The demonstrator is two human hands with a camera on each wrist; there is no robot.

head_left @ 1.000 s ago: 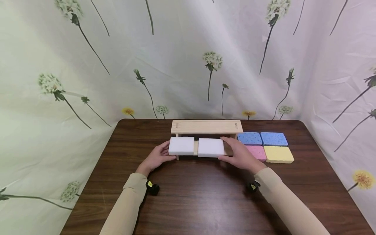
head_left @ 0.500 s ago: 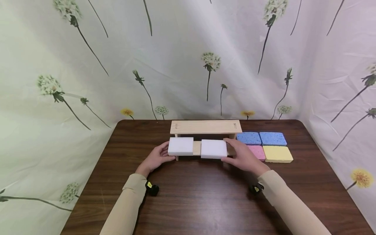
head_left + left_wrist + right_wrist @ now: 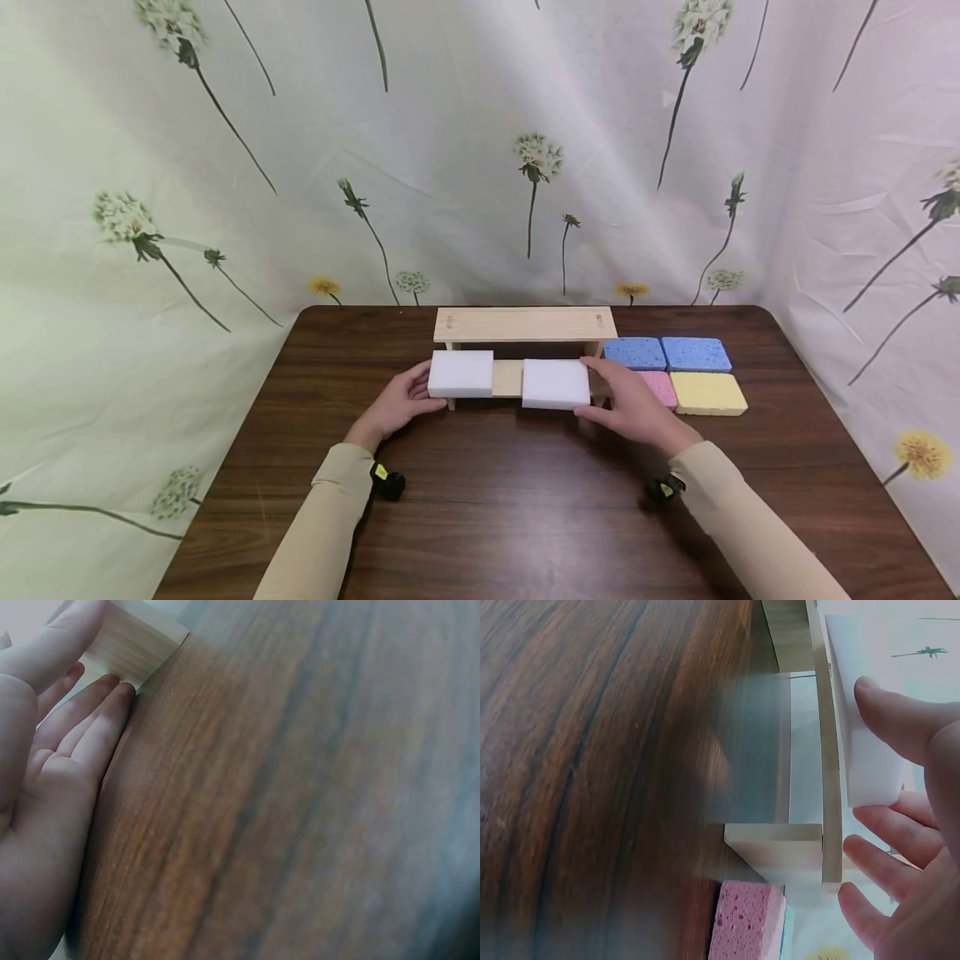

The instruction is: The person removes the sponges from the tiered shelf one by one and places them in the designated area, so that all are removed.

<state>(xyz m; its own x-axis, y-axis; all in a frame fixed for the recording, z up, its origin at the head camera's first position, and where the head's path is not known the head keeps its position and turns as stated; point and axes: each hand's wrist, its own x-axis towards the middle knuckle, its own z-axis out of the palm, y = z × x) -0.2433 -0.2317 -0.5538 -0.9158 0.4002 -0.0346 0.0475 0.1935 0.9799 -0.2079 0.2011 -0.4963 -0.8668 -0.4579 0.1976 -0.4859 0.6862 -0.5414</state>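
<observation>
1. One floral cloth (image 3: 457, 167) hangs along the far side.
2. A dark wooden table (image 3: 465, 533) fills the near side.
3. A pale wooden stand (image 3: 525, 325), with a high far board and a lower board (image 3: 507, 378) on the near side, stands on it.
4. The left hand (image 3: 393, 404) holds the left end of a block narrowly between thumb and fingers; how firmly, I cannot tell. The right hand (image 3: 637, 408) pinches another block's right end, thumb near, forefinger far.
5. The left white block (image 3: 461, 373) stays put on the lower board's left part. The right white block (image 3: 556, 383) has moved rightward and slightly nearer, widening the bare strip between them; the work appears to be spreading the pair apart. Whether it rests fully on the board is unclear.
6. Two blue sponges (image 3: 634, 353) lie right of the stand, with pink (image 3: 660, 388) and yellow (image 3: 708, 393) sponges nearer.
7. Small dark marks (image 3: 599, 322) at both ends of the high board are unreadable; no brand is legible.
</observation>
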